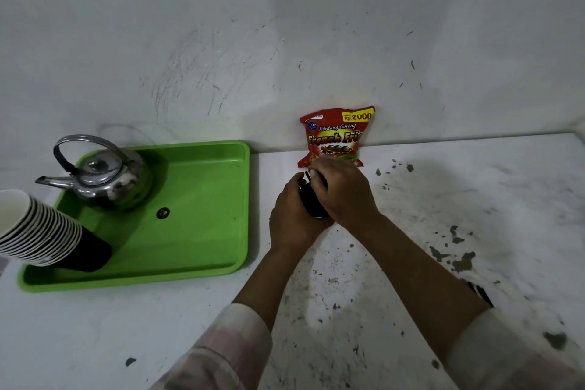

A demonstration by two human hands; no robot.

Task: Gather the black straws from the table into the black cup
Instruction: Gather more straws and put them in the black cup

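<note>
Straws [306, 175] are being seated in the black cup [313, 204], left hand [292, 218] gripping it, right hand [343, 191] pinching straws; next, release.

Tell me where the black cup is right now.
The black cup is near the middle of the head view, held between the left hand and right hand, just in front of the snack bag, right of the green tray.

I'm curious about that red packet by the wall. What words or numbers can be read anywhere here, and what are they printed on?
All readable text is on the snack packet:
"Rp.2000", on the yellow corner tag.
"Kentang Goreng", in small white script.
"French Fri", in big yellow letters; the rest is cut off at the packet's edge.
"TOP", in a small blue badge; the finer print there is too small to read.
The round sticker on the green tray is unreadable.
</note>
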